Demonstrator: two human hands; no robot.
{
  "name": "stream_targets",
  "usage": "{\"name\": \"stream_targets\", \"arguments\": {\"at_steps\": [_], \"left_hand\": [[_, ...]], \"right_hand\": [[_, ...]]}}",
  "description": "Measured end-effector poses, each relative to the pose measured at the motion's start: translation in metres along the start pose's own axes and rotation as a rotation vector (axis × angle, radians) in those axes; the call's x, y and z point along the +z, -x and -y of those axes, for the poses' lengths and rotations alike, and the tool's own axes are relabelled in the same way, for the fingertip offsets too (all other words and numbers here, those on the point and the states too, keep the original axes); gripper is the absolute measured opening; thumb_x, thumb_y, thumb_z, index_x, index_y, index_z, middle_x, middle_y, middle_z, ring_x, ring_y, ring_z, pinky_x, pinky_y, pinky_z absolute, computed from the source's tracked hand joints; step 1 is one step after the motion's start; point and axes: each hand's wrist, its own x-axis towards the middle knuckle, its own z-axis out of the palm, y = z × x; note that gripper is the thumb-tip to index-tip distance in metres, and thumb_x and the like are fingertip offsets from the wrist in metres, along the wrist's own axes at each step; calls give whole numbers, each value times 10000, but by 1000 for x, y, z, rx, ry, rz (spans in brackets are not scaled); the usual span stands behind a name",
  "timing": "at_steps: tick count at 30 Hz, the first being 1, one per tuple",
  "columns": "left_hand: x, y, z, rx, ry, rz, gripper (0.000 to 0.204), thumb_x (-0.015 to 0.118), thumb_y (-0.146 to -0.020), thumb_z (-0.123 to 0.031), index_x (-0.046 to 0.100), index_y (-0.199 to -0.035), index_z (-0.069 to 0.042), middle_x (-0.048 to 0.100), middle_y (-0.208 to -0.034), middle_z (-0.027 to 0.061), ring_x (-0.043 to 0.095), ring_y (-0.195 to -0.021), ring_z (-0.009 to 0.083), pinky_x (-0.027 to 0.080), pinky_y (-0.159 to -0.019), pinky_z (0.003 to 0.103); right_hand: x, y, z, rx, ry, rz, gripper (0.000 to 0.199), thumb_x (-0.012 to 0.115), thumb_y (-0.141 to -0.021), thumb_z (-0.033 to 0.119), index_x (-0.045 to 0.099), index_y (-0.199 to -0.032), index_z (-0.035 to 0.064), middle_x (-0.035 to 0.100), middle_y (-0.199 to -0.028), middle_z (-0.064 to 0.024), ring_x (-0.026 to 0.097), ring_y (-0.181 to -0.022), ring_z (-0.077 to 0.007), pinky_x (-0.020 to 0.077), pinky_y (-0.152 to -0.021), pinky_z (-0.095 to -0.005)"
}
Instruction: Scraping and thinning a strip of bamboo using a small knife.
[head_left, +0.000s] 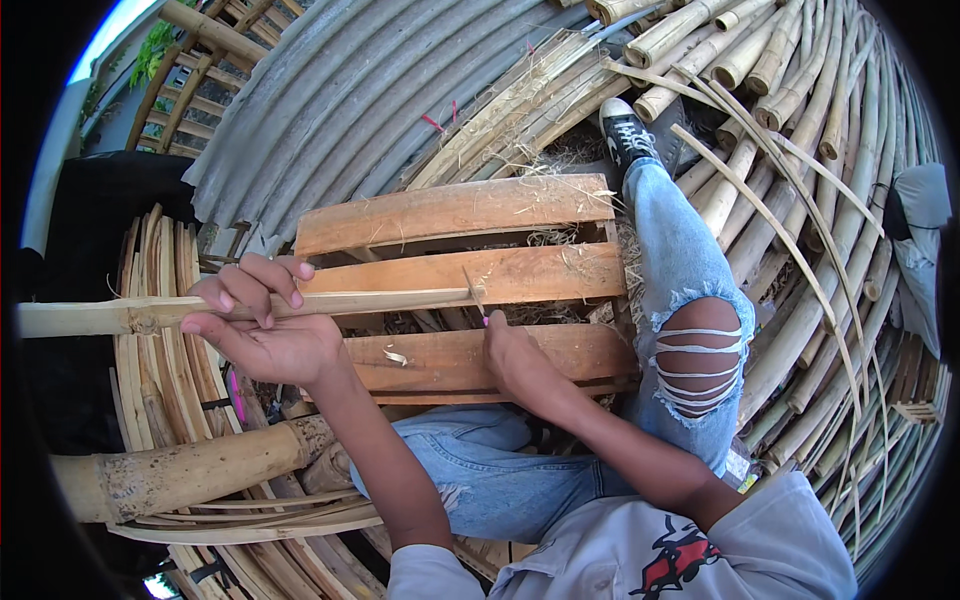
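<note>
Pinching a bamboo strip (250, 308) from above and below, the left hand's (262, 325) fingers (250, 285) curl over it above the pallet (470, 285). Right hand (510, 355), fist closed, grips a knife (474, 292) whose blade meets the strip's end, over the pallet's middle board.

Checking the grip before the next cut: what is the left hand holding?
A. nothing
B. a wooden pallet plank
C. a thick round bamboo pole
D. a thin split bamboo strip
D: the left hand has its fingers curled over a thin split bamboo strip, which the knife in the right hand meets.
</note>
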Motion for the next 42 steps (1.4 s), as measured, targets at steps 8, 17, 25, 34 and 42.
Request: {"name": "stream_targets", "arguments": {"at_steps": [8,17,25,34,42], "left_hand": [[-18,-10,6,22,-92,-154,399,362,-936,-493,385,-735,-149,223,-500,-29,295,-449,107,396,-513,292],[-36,-10,4,24,-97,-166,395,363,-939,-485,396,-734,-148,231,-498,-29,309,-463,113,372,-540,301],[-44,-9,-1,17,-48,-162,408,347,-939,-497,392,-731,-149,227,-493,-30,302,-458,113,366,-535,298],[-45,-11,0,10,-53,-188,402,351,-939,-493,392,-733,-150,233,-486,-32,308,-446,104,358,-473,281],[-57,-15,-10,-12,78,-196,393,352,-946,-473,404,-744,-139,244,-503,-30,285,-436,86,290,-360,220]], "right_hand": [[-9,3,-6,52,84,63,195,362,-903,114,428,-907,-70,566,-769,-337,566,-758,-489,445,-695,-546],[-10,5,6,28,32,-44,364,346,-966,244,444,-831,-79,551,-685,-320,544,-712,-502,438,-633,-540],[2,5,-13,103,199,-58,331,365,-959,254,483,-851,-35,592,-763,-291,587,-767,-456,481,-665,-509],[-12,6,0,-172,247,7,310,370,-960,198,488,-907,-84,499,-754,-239,541,-679,-408,429,-588,-463],[-40,27,3,47,-7,-99,357,383,-957,265,484,-849,-60,546,-698,-295,527,-750,-468,388,-648,-518]]}}
